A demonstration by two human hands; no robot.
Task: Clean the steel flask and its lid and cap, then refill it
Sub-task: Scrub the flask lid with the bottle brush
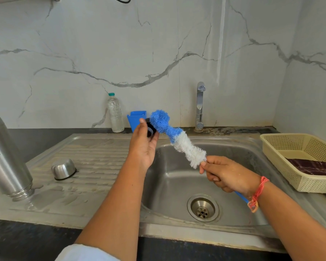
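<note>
Left hand (142, 147) pinches the black lid (150, 129), underside facing the right hand (226, 174). Right hand's curled round the bottle brush (177, 138) handle. Brush slants up-left, blue tip on the lid. Steel flask (6, 159) stands mouth-down well left of both hands, open sink basin (177, 185) underneath them.

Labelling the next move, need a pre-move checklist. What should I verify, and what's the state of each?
1. Left hand grip on the black lid: ok, thumb and fingers pinch its rim.
2. Right hand grip on the brush: ok, fingers are curled round the handle.
3. Bristles on the lid: ok, the blue end lies against it.
4. Tap off: ok, no stream shows.
5. Flask and steel cap parked: ok, both are mouth down on the drainboard.
6. Lid clean: cannot tell.
</note>
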